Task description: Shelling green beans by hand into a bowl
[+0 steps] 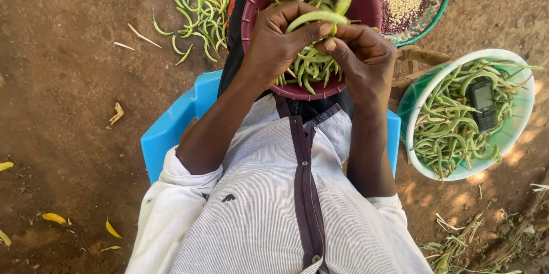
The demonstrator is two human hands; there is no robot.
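Both hands meet over a maroon plastic bowl (251,17) on my lap, which holds green bean pods. My left hand (274,45) and my right hand (363,54) together pinch one curved green bean pod (314,18) above the bowl, thumbs pressed against it. Several more pods lie under my fingers in the bowl.
A light green bowl (517,122) of bean pods with a black mobile phone (484,102) on top stands at the right. A woven tray (434,0) with dark and pale grains is beyond it. Loose pods (197,14) lie on the dirt ground. I sit on a blue plastic chair (171,131).
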